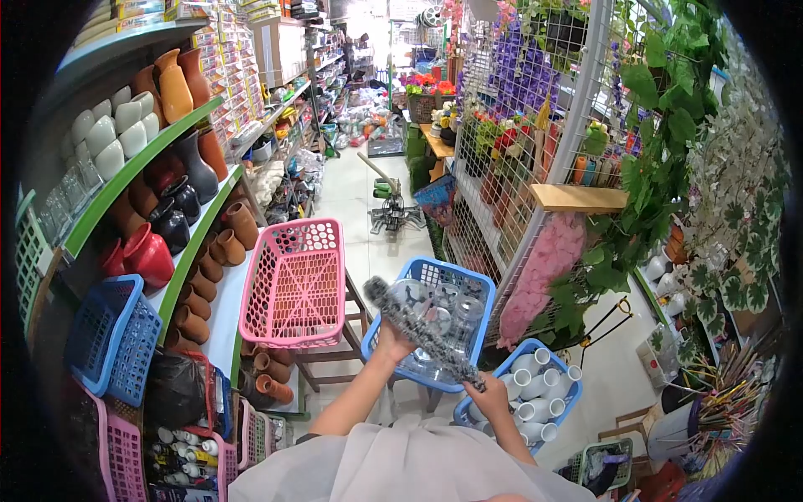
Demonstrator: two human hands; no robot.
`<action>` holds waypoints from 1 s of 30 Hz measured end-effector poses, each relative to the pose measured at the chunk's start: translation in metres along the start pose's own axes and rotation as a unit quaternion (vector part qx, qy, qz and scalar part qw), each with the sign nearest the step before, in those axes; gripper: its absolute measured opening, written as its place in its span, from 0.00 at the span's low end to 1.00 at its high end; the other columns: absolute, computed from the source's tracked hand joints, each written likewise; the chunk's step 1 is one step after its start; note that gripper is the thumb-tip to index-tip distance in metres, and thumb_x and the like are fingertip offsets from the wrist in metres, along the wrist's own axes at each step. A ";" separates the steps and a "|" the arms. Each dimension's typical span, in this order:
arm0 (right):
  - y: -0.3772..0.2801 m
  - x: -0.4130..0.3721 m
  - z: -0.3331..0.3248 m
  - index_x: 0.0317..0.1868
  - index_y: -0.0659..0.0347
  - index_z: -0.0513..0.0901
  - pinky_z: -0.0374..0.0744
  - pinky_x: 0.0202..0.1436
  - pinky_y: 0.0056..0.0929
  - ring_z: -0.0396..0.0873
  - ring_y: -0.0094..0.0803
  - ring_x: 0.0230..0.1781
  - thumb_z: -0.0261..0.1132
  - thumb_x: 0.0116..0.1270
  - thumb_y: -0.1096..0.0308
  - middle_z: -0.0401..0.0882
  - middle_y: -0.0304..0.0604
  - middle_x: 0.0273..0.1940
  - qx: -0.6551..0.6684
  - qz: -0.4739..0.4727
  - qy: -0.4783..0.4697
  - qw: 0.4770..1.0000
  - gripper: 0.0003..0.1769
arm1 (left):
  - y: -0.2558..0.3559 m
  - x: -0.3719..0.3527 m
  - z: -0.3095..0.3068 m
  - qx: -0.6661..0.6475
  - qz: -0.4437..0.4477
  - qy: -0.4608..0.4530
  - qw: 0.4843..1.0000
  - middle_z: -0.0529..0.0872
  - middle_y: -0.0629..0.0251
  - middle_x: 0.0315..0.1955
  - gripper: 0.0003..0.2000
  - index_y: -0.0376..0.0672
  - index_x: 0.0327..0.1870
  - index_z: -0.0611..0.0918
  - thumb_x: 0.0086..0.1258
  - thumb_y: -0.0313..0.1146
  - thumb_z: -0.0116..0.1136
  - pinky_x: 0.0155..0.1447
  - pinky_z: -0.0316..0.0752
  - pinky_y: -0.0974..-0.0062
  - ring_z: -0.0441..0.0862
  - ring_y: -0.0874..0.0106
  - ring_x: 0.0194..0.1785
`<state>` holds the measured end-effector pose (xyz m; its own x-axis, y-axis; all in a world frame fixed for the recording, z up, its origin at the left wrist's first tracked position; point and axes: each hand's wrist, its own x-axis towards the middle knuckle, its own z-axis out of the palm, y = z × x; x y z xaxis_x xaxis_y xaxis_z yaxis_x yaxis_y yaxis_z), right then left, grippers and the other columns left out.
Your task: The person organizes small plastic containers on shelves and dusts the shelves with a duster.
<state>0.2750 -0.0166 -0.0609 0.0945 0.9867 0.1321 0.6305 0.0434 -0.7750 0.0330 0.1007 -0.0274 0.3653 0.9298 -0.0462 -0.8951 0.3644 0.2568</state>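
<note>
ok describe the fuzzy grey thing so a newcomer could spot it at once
From the green-edged shelves, go right past the pink basket to the blue basket of clear containers. Slanting over it, right hand at its lower end, is the fuzzy grey thing, shaggy where its neighbours are smooth.

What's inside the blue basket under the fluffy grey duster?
Clear, glass-like vessels, several close together. The fluffy grey duster and left hand hide part of the blue basket's contents; can't tell what's behind them.
</note>
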 end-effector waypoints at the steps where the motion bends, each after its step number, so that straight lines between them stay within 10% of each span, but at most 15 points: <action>1: -0.004 -0.001 -0.002 0.42 0.60 0.85 0.78 0.35 0.42 0.83 0.49 0.31 0.71 0.56 0.51 0.83 0.54 0.30 -0.023 -0.016 -0.012 1.000 0.22 | -0.001 -0.002 0.002 -0.048 -0.016 0.001 0.999 0.73 0.62 0.64 0.44 0.48 0.68 0.66 0.56 0.71 0.53 0.70 0.55 0.40 0.67 0.57 0.68; 19: -0.015 0.008 0.003 0.43 0.62 0.84 0.78 0.37 0.41 0.82 0.50 0.36 0.69 0.59 0.54 0.83 0.55 0.35 -0.046 -0.080 -0.011 0.996 0.20 | 0.001 -0.006 0.003 -0.075 -0.006 0.060 0.995 0.74 0.59 0.61 0.43 0.45 0.64 0.70 0.57 0.74 0.46 0.66 0.60 0.47 0.70 0.60 0.65; 22: -0.022 0.011 0.001 0.42 0.63 0.84 0.78 0.38 0.42 0.82 0.50 0.35 0.69 0.58 0.52 0.83 0.54 0.35 0.028 0.021 -0.007 0.999 0.22 | 0.001 -0.005 0.000 -0.062 -0.016 0.090 0.994 0.73 0.59 0.62 0.39 0.47 0.63 0.71 0.60 0.70 0.48 0.67 0.59 0.46 0.68 0.61 0.67; 25: 0.001 0.008 0.008 0.43 0.65 0.84 0.78 0.37 0.43 0.82 0.51 0.34 0.69 0.58 0.51 0.83 0.56 0.32 -0.038 -0.121 -0.023 0.992 0.24 | 0.001 -0.003 -0.008 -0.017 0.039 0.040 0.998 0.71 0.56 0.63 0.41 0.47 0.62 0.72 0.56 0.72 0.51 0.68 0.57 0.47 0.70 0.61 0.64; 30: -0.001 0.028 0.014 0.41 0.68 0.83 0.77 0.36 0.45 0.81 0.55 0.33 0.68 0.59 0.50 0.82 0.60 0.31 -0.030 -0.016 0.016 0.999 0.25 | 0.014 -0.015 -0.017 -0.077 -0.001 0.077 0.994 0.77 0.61 0.58 0.39 0.47 0.61 0.75 0.57 0.71 0.51 0.66 0.62 0.52 0.73 0.63 0.62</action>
<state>0.2663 0.0127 -0.0648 0.0973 0.9796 0.1759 0.6784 0.0640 -0.7319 0.0104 0.0928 -0.0390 0.3332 0.9220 -0.1972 -0.9276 0.3581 0.1066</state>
